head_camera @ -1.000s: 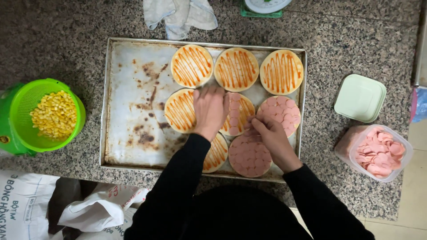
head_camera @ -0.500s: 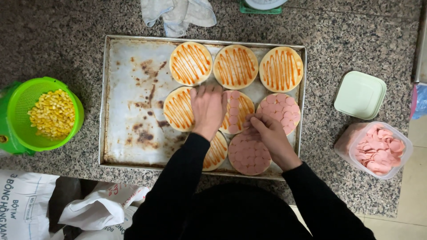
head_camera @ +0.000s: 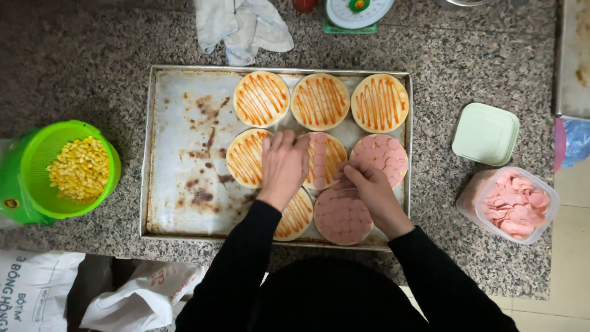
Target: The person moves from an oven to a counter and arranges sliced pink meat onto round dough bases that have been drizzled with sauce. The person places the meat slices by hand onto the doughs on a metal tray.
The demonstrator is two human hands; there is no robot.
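The middle round bread (head_camera: 326, 161) lies in the middle row of the big metal tray (head_camera: 178, 154), and it has orange sauce stripes and some pink meat slices on it. Both hands are on this bread, so the slices can be laid flat, side by side. The left hand (head_camera: 284, 165) lies palm down with its fingers spread over the left edge of the bread. I cannot tell if it holds a slice. The right hand (head_camera: 369, 187) is bent, with its fingertips pinched close at the bread's right edge; what they pinch is hidden. Two breads (head_camera: 342, 215) just beside it are all covered in pink slices. A clear tub of slices (head_camera: 516, 204) sits to the right of the tray, and a green bowl of corn (head_camera: 77, 169) sits to the left.
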